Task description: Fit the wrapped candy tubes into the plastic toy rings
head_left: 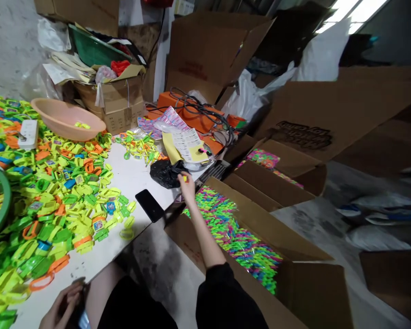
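Note:
My right hand [187, 185] reaches out over the far edge of the white table, its fingers closed on a small yellow piece [185, 178] that is too small to name. Right beside it lies a crumpled black plastic bag [166, 173]. Near the front edge of the table is my left hand [62, 307], low in the view with its fingers curled in; whether anything is inside them is hidden. Toy watches [65, 196] in yellow, green, orange and blue are heaped across the table. A black phone [150, 205] lies between the heap and the table edge.
An open carton [287, 244] of bright coloured plastic pieces [236, 233] stands below my right arm. Printed sheets [188, 145], an orange machine [178, 107] with cables, and a peach basin [68, 119] are at the back. A green-rimmed basin [3, 201] is at left.

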A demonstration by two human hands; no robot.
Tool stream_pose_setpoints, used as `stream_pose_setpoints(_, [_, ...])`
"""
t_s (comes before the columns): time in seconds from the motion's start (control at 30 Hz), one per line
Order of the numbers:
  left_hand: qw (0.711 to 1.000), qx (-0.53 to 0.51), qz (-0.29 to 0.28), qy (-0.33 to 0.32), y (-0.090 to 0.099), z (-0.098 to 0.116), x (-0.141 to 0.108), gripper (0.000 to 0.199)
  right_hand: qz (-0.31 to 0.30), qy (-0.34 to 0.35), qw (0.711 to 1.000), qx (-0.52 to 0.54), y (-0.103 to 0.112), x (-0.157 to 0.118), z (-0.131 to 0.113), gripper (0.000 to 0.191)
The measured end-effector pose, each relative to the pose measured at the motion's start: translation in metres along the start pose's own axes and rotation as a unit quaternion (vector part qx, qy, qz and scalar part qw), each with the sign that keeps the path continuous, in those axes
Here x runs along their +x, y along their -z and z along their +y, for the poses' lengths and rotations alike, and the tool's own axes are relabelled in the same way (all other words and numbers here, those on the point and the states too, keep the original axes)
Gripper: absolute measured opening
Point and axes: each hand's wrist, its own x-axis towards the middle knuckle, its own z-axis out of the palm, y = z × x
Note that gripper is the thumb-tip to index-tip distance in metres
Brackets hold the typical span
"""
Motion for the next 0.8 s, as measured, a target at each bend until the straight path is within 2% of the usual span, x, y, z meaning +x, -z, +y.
stream_pose_setpoints(0.07, [0.996,0.067,0.059,-0.028,0.009,0.004,0.005,0.048,-0.075,0.009,0.997,0.001,-0.029,-0.04,0.009,0.045])
stream_pose_setpoints(0.1, [0.987,0.122,0.087,-0.062,0.013,0.007,0.009,0.048,-0.122,0.016,0.992,0.003,-0.044,-0.063,0.012,0.038])
stream_pose_setpoints(0.2, [0.935,0.264,0.187,-0.147,0.021,0.022,0.022,0.046,-0.271,0.029,0.962,0.011,-0.081,-0.136,0.015,0.028])
stream_pose_setpoints(0.3, [0.902,0.326,0.197,-0.201,0.017,0.034,0.037,0.043,-0.409,0.034,0.912,0.02,-0.101,-0.2,0.011,0.022])
stream_pose_setpoints(0.37, [0.896,0.351,0.171,-0.212,0.01,0.037,0.046,0.042,-0.477,0.043,0.877,0.018,-0.107,-0.229,0.006,0.023])
stream_pose_setpoints(0.43, [0.89,0.377,0.14,-0.216,0.002,0.039,0.054,0.041,-0.533,0.055,0.844,0.01,-0.112,-0.247,0.0,0.025])
stream_pose_setpoints(0.53, [0.888,0.389,0.124,-0.21,-0.009,0.041,0.063,0.045,-0.589,0.07,0.805,0.002,-0.117,-0.255,-0.01,0.03])
stream_pose_setpoints(0.6, [0.895,0.378,0.127,-0.202,-0.012,0.044,0.069,0.051,-0.596,0.072,0.8,0.0,-0.121,-0.254,-0.016,0.034])
stream_pose_setpoints(0.7, [0.909,0.354,0.125,-0.182,-0.009,0.052,0.078,0.052,-0.584,0.061,0.809,-0.002,-0.127,-0.249,-0.022,0.038])
stream_pose_setpoints(0.8, [0.92,0.352,0.081,-0.15,-0.002,0.059,0.088,0.046,-0.573,0.057,0.817,-0.005,-0.134,-0.247,-0.021,0.038])
